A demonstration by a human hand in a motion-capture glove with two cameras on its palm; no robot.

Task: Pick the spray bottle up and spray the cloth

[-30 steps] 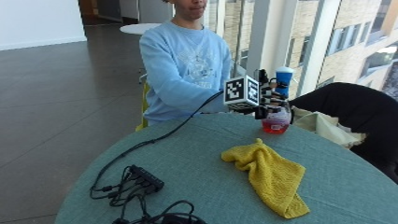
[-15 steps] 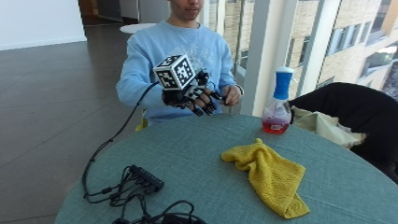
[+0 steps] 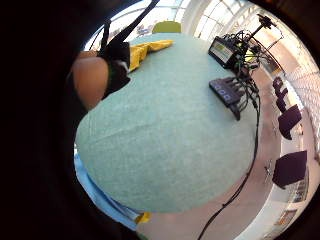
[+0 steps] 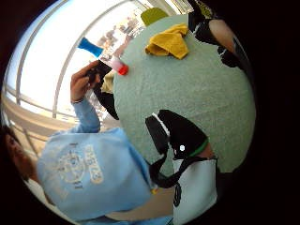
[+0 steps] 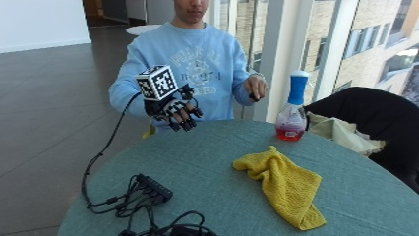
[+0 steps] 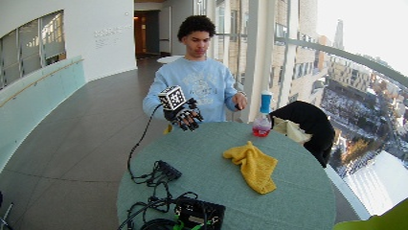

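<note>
Spray bottle (image 5: 291, 109) stands upright on the round teal bench (image 5: 216, 167), at the far edge near the window, with a blue sprayer head and red liquid in its lower part. Nothing touches it. The thumb side palm view shows it too (image 4: 105, 56), standing at the bench's rim just beside the person's bare left hand (image 4: 80, 84), which is raised off the bench and curled, apart from the bottle.

A yellow cloth (image 5: 283, 186) lies crumpled and partly spread on the bench, nearer the middle, a little toward the camera from the bottle and not touching it. It also shows in the wide outside view (image 6: 253, 165) and at the bench's far side in the little finger side palm view (image 3: 145, 50).

The gloved right hand (image 5: 175, 109) hangs in the air above the bench's edge close to the person's chest, well apart from both bottle and cloth. Its grip is relaxed: the fingers (image 5: 185, 123) point downward, loosely bent and slightly apart, holding nothing.

A black power strip (image 5: 154, 187) with tangled black cables lies on the bench's near left part. A dark jacket over a pale cloth bag (image 5: 340, 135) sits on a chair beside the bench, just past the bottle.
</note>
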